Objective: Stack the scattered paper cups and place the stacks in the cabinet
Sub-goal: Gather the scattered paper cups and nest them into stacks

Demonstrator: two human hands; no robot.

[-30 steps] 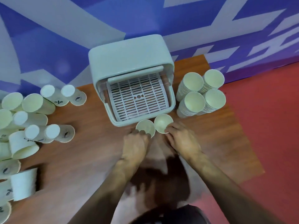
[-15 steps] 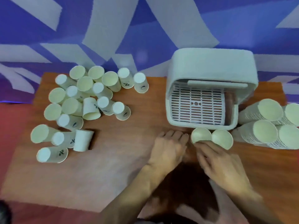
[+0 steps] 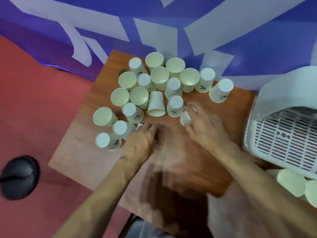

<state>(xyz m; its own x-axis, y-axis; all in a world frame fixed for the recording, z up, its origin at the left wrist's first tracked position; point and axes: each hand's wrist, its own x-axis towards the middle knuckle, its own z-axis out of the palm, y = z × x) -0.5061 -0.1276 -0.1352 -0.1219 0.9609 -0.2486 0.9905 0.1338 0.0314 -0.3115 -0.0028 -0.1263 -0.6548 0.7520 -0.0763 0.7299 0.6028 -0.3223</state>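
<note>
Right hand (image 3: 204, 127) now gripping loose cup (image 3: 185, 118), left hand (image 3: 141, 141) alongside — blurred

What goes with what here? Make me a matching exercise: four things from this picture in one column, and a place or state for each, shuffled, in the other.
Things:
1. cabinet
2. stacks
3. tipped cup
4. right hand

Places or states:
A. lying on its side
B. bottom right corner of the view
C. at the right end of the table, front open
D. gripping a cup

Pairs: 1-C, 2-B, 3-A, 4-D
</note>
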